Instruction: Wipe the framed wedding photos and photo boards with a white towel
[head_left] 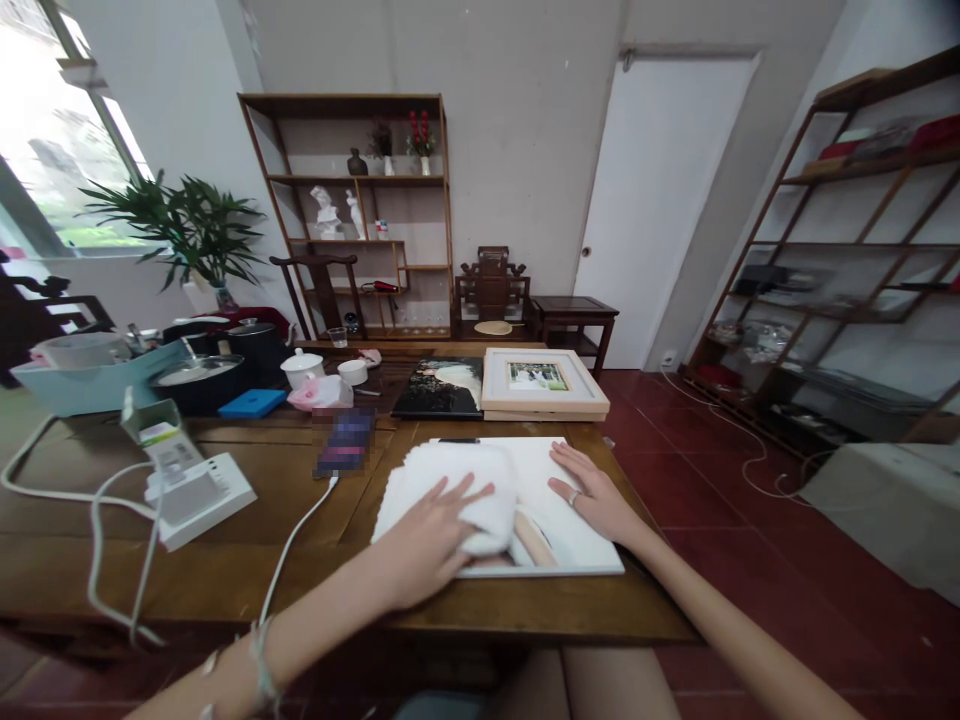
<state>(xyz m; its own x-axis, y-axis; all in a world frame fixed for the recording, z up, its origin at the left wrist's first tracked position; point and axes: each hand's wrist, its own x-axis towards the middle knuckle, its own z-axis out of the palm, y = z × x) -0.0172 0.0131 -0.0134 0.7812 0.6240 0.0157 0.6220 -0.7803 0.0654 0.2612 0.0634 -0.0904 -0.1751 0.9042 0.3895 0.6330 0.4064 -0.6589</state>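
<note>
A white picture panel point(592, 545) lies flat on the table near its front edge, with a pale printed image partly showing at its lower middle. My left hand point(431, 540) holds a white cloth point(427, 470) against the panel, fingers spread over the bunched fabric. The cloth covers most of the panel's left half, so the picture beneath is hidden there. On the panel's right side rests my right hand point(596, 495), open and palm down, with a ring on one finger. Nothing is held in it.
Behind the panel lie a dark photo panel point(439, 388) and a light wooden picture frame point(544, 400). Leftward are a phone point(345, 440) on a white cable, a power strip point(206, 500), a blue box point(253, 403), a white lidded cup point(302, 369) and a pot point(196, 383).
</note>
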